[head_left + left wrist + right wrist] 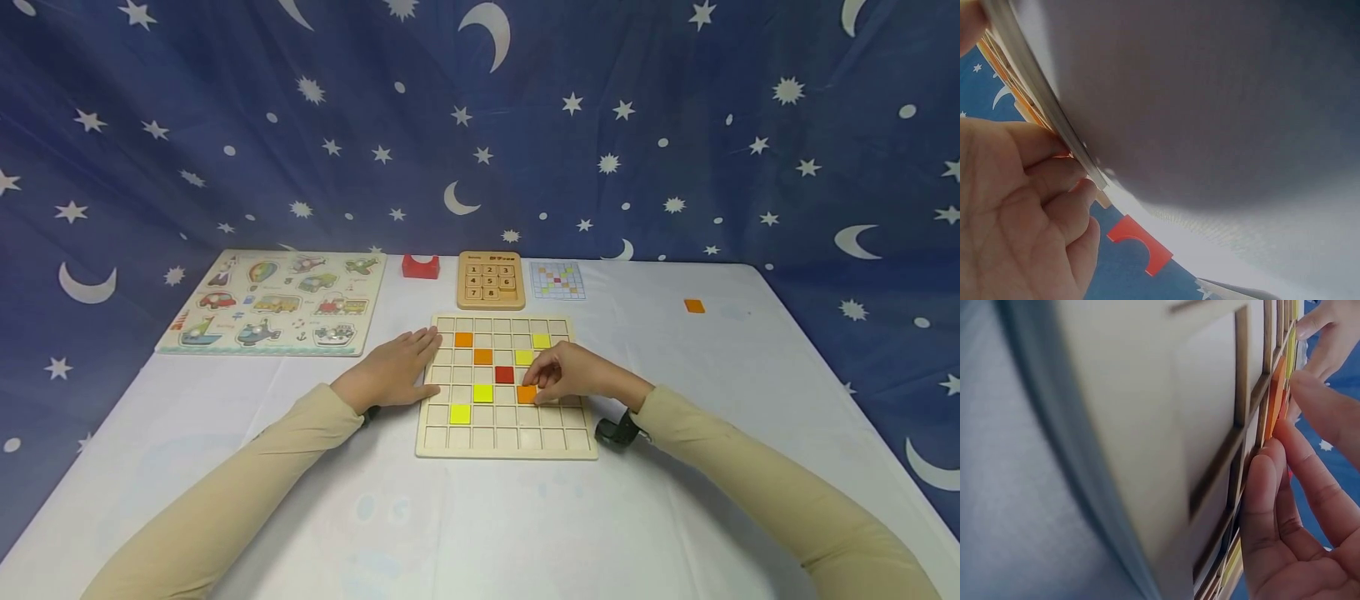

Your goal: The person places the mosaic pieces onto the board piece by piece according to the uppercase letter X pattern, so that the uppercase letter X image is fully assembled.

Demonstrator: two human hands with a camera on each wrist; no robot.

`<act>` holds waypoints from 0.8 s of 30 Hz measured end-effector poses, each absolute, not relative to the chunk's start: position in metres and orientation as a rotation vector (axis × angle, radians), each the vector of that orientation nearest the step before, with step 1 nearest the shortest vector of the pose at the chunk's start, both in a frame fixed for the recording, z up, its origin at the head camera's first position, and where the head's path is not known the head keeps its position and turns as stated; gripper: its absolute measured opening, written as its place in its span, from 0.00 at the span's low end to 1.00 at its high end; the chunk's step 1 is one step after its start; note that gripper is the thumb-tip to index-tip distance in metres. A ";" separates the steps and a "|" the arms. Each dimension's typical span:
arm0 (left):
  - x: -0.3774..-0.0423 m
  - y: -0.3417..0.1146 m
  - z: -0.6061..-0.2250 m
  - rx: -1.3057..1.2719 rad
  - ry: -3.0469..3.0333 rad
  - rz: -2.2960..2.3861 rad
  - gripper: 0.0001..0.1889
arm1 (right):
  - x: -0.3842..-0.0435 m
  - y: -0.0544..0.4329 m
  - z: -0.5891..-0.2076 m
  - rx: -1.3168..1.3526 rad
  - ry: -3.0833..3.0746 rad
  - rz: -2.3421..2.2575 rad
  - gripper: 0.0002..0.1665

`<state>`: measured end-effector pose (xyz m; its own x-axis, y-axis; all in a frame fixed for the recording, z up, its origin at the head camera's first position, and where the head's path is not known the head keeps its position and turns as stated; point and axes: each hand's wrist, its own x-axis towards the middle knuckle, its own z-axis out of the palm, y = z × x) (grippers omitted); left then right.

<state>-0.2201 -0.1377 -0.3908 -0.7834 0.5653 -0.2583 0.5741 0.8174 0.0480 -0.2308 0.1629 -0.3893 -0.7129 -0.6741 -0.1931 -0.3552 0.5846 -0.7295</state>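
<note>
A wooden grid board lies on the table between both hands. My left hand rests flat along its left edge, fingers extended; in the left wrist view the fingertips touch the rim. With thumb and fingers, my right hand pinches an orange square tile at a cell right of centre. The right wrist view shows that tile slightly tilted against the grid. A red tile sits up and left of it. Other orange tiles and several yellow tiles occupy cells along two diagonals.
Behind the board stand a red arch block, a wooden number puzzle and a pattern card with coloured squares. A vehicle picture puzzle lies back left. One loose orange tile lies on the cloth at right.
</note>
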 end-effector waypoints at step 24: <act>-0.220 -0.138 -0.393 0.888 2.752 -0.059 0.42 | -0.237 0.250 -0.369 -0.633 2.206 -1.222 0.28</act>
